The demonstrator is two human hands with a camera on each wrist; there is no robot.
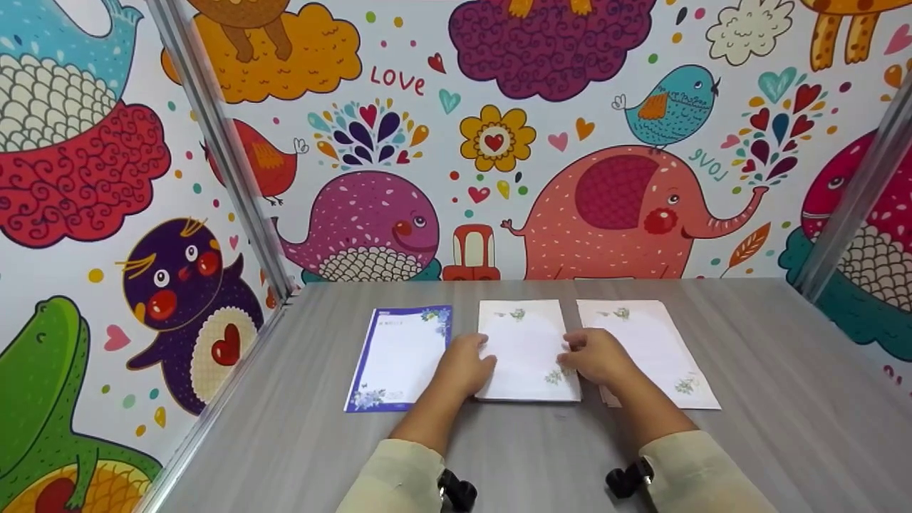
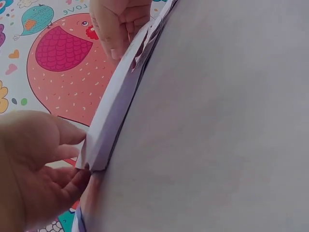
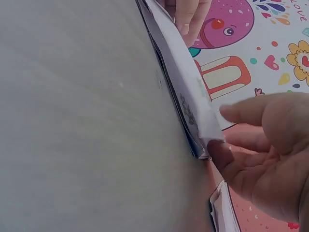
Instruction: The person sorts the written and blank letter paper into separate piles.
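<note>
A stack of white paper sheets (image 1: 524, 353) with green floral prints lies in the middle of the table. My left hand (image 1: 467, 365) holds its left edge, thumb over the top sheet and fingers at the side, as the left wrist view shows. At the right edge my right hand (image 1: 598, 356) has its fingers against the stack, with the thumb over the paper. Seen from the right wrist, the sheets (image 3: 186, 87) show layers with a dark one underneath. To the left lies a purple-bordered sheet (image 1: 406, 356); to the right, another floral paper pile (image 1: 655, 356), partly covered by my right hand.
The grey wood-grain table (image 1: 527, 463) ends at a back wall (image 1: 491, 199) printed with cartoon animals. Metal posts (image 1: 221, 149) stand at the corners, and a side panel rises at the left. Both forearms wear black wrist devices (image 1: 456, 491).
</note>
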